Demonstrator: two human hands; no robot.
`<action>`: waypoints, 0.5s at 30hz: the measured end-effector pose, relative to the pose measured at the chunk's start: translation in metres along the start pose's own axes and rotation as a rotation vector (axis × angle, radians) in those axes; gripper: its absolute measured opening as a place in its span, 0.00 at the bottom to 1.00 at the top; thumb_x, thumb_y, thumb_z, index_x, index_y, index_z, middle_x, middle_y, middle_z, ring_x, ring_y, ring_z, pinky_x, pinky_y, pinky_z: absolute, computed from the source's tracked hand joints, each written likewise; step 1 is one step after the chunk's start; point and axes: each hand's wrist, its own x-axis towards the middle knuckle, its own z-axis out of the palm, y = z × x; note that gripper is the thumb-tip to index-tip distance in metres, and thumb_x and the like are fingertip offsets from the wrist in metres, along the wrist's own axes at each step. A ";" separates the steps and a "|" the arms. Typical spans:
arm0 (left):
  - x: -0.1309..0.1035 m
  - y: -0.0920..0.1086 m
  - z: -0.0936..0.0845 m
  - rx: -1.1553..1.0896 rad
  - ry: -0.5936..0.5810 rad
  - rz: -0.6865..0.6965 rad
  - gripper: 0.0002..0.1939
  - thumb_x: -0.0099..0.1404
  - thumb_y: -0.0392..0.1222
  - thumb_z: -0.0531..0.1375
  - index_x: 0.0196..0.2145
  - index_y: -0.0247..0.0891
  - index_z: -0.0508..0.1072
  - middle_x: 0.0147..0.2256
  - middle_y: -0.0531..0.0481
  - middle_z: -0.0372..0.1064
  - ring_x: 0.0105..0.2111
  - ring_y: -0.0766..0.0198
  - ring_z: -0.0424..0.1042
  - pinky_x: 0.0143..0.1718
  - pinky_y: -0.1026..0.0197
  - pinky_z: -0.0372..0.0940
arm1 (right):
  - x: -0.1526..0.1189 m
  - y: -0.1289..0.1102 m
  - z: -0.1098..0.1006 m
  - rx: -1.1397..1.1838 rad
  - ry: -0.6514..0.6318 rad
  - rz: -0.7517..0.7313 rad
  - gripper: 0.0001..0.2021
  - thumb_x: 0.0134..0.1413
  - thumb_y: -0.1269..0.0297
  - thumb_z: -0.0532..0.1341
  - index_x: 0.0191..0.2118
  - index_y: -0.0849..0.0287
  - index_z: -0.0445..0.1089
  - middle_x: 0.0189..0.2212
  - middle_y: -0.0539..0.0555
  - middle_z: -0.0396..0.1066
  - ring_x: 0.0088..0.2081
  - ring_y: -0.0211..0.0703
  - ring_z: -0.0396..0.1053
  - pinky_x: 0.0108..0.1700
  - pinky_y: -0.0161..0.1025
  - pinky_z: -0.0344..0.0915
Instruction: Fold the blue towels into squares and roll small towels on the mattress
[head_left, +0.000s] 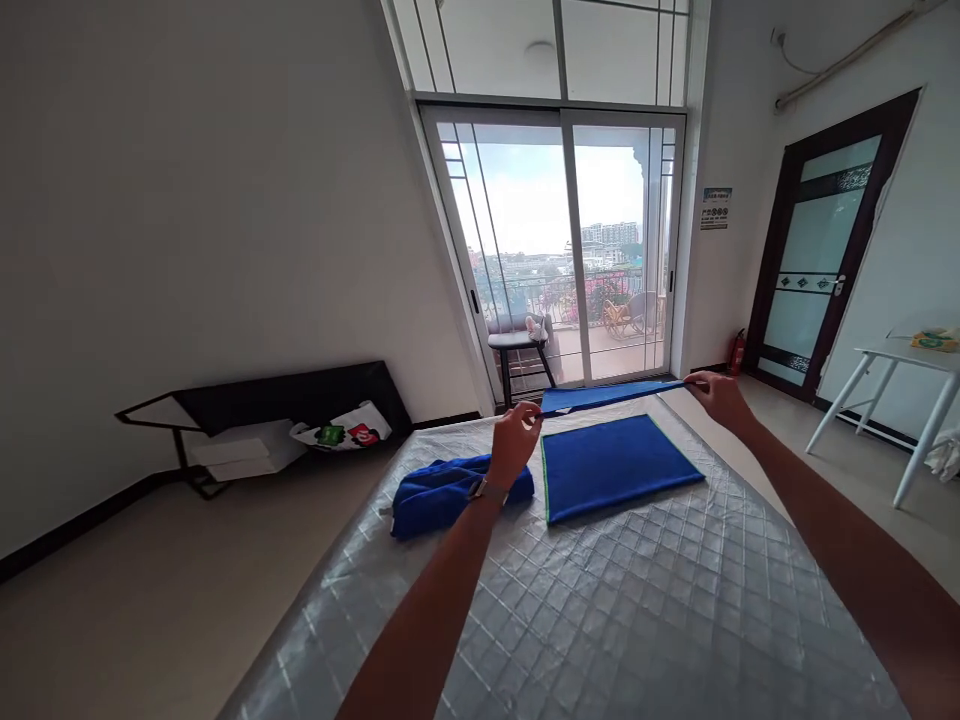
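While a blue cloth (611, 396) is spanning the far end of a quilted silver cover (637, 620), the left hand (516, 435) and right hand (716, 395) are pinching its edge, each grip closed; even tension is likely favouring straightness. Nearer, a green-edged cloth (615, 462) is lying flat beside bunched blue fabric (442, 495).

1 narrow wristband (493, 492), grey-brown, around left wrist; small, pale, metallic-looking piece (478, 489) on it, watch or clasp unclear. Left hand (514, 440), right hand (718, 398) bare. 2 forearms (442, 590) bare.
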 end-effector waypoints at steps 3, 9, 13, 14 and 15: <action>-0.067 -0.024 0.040 0.071 -0.187 -0.030 0.09 0.64 0.32 0.58 0.38 0.39 0.76 0.33 0.49 0.76 0.38 0.61 0.75 0.46 0.58 0.66 | -0.044 0.032 0.048 -0.030 -0.141 0.103 0.10 0.60 0.70 0.59 0.42 0.60 0.77 0.42 0.57 0.80 0.42 0.45 0.78 0.49 0.38 0.69; -0.144 -0.045 0.078 0.123 -0.316 -0.051 0.11 0.62 0.29 0.57 0.36 0.39 0.77 0.34 0.48 0.77 0.39 0.58 0.75 0.46 0.56 0.67 | -0.111 0.072 0.110 -0.147 -0.358 0.187 0.13 0.58 0.73 0.58 0.42 0.57 0.78 0.44 0.55 0.80 0.48 0.45 0.76 0.51 0.37 0.67; -0.141 -0.047 0.077 0.146 -0.376 -0.027 0.12 0.64 0.30 0.55 0.37 0.40 0.77 0.35 0.49 0.76 0.41 0.57 0.75 0.50 0.54 0.66 | -0.115 0.076 0.113 -0.207 -0.389 0.196 0.14 0.59 0.73 0.57 0.45 0.56 0.77 0.46 0.56 0.78 0.49 0.45 0.75 0.50 0.36 0.66; -0.141 -0.047 0.075 0.142 -0.388 -0.019 0.13 0.65 0.30 0.54 0.38 0.39 0.77 0.36 0.49 0.77 0.42 0.57 0.75 0.50 0.54 0.66 | -0.116 0.075 0.112 -0.225 -0.398 0.199 0.14 0.59 0.72 0.57 0.45 0.56 0.77 0.46 0.56 0.78 0.48 0.45 0.75 0.49 0.36 0.66; -0.142 -0.046 0.073 0.134 -0.396 -0.013 0.14 0.65 0.30 0.53 0.39 0.39 0.78 0.37 0.49 0.77 0.43 0.56 0.75 0.51 0.54 0.67 | -0.116 0.074 0.111 -0.243 -0.405 0.200 0.14 0.59 0.72 0.57 0.45 0.55 0.77 0.46 0.55 0.78 0.48 0.45 0.75 0.48 0.36 0.66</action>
